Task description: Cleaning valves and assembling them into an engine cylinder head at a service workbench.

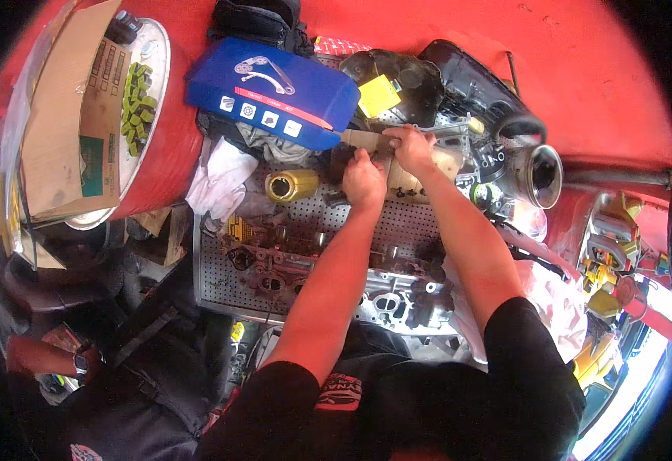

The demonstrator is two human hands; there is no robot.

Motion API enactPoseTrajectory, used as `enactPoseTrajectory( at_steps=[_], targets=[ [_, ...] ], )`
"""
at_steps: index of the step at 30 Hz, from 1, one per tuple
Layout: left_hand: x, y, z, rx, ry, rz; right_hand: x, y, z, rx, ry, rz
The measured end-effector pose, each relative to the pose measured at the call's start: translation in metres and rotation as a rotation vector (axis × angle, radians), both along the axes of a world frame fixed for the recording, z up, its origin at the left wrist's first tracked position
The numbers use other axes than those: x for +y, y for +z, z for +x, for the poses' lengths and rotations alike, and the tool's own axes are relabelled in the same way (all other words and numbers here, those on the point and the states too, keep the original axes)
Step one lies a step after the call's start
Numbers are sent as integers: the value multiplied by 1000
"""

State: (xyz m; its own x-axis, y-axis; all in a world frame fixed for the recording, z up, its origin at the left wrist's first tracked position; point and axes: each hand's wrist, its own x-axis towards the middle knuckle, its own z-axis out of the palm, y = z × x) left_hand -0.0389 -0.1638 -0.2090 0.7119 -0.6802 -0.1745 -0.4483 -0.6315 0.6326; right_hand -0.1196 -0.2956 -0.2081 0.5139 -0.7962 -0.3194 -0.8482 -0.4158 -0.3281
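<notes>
Both my arms reach to the far side of a perforated metal bench top (221, 286). A piece of brown cardboard (364, 140), possibly a small box, lies between my hands. My left hand (364, 183) is closed at its near left side, thumb up. Just right of it, my right hand (413, 148) pinches the cardboard's upper right edge. More cardboard (404, 178) with small dark parts on it shows between my forearms. A gold cylindrical can (292, 186) lies left of my left hand. Under my forearms, a metal engine cylinder head (386, 304) sits at the bench's near edge.
A blue printed box (271, 92) and dark covers with a yellow card (380, 96) stand behind. White rags (221, 178) hang left. A red drum (155, 165) bears a cardboard box (63, 131). A metal throat-shaped part (543, 177) is right. Another person's watch-wearing arm (48, 359) shows lower left.
</notes>
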Motion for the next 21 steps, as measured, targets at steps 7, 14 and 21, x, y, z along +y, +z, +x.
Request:
enactPoseTrajectory(
  at_steps=[7, 14, 21],
  targets=[
    [68, 71, 5, 459, 139, -496, -8, 3, -15, 72, -73, -78],
    [148, 119, -7, 877, 79, -904, 54, 67, -21, -288, -402, -319],
    [220, 165, -82, 801, -49, -956, 253, 171, -115, -1146, -456, 203]
  ],
)
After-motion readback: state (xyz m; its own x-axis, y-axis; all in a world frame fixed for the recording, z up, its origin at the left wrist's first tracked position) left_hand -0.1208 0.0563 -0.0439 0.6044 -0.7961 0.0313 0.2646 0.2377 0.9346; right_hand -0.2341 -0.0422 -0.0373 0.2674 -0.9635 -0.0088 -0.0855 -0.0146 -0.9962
